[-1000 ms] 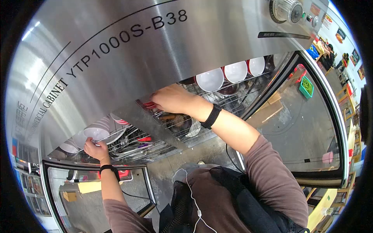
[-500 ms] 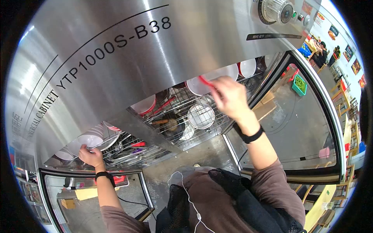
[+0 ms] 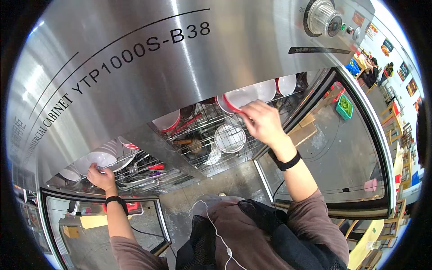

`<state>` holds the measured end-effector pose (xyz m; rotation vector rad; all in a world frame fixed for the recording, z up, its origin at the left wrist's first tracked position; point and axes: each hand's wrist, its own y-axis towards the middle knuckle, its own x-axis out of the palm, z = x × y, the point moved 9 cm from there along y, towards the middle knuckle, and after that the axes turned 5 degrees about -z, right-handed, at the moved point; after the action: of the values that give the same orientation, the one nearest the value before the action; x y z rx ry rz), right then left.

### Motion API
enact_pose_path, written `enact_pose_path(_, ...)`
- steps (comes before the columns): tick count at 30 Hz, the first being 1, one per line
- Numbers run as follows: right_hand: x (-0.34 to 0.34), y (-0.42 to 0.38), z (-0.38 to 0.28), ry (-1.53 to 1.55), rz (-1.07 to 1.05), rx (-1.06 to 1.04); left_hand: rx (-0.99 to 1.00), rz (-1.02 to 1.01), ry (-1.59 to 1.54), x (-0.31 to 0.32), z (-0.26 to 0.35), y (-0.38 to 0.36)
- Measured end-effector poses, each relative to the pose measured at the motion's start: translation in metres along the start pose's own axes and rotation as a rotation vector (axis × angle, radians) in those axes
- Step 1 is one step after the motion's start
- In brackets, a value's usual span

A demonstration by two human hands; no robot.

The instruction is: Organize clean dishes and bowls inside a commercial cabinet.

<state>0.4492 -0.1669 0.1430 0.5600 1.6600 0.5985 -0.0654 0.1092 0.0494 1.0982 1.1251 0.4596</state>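
Observation:
My right hand is closed on the rim of a red-and-white bowl at the right upper shelf of the steel cabinet. The bowl's white inside faces me, and its upper part is hidden behind the cabinet front. My left hand is at the left upper shelf, its fingers pinched at the lower rim of a white bowl in a nested row. More white bowls lie beside it.
Two glass doors stand open, left and right. Wire racks hold white dishes, utensils and a red-rimmed bowl. A timer knob sits on the cabinet front. A green basket shows beyond the right door.
The red-and-white bowl in my right hand has turned, showing its white inside rather than a thin red edge. My left hand stays at the white bowl's rim; the view has shifted slightly.

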Motion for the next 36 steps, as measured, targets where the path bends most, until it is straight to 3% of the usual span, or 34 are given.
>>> enact_pose_path(9, 0.038, 0.017, 0.006, 0.018, -0.178, 0.028, -0.010, -0.035, 0.024, 0.003, -0.001, -0.001)
enact_pose_path(15, 0.069, 0.023, 0.020, -0.047, -0.554, 0.083, -0.033, -0.020, 0.009, 0.002, -0.002, 0.000)
enact_pose_path(21, 0.096, 0.030, 0.028, -0.067, -0.431, 0.060, -0.028, -0.004, 0.013, 0.001, 0.000, 0.000)
enact_pose_path(25, 0.110, 0.040, 0.044, 0.067, -0.667, 0.283, -0.050, -0.018, 0.014, 0.002, -0.002, 0.000)
enact_pose_path(29, 0.099, 0.039, 0.041, -0.030, -0.465, 0.166, -0.039, -0.023, 0.012, 0.004, -0.005, -0.001)
enact_pose_path(32, 0.086, 0.037, 0.041, 0.022, -0.460, 0.214, -0.028, -0.015, 0.017, 0.003, -0.004, -0.001)
enact_pose_path(36, 0.070, 0.033, 0.034, 0.059, -0.303, 0.160, -0.035, -0.013, 0.036, 0.003, -0.004, -0.002)
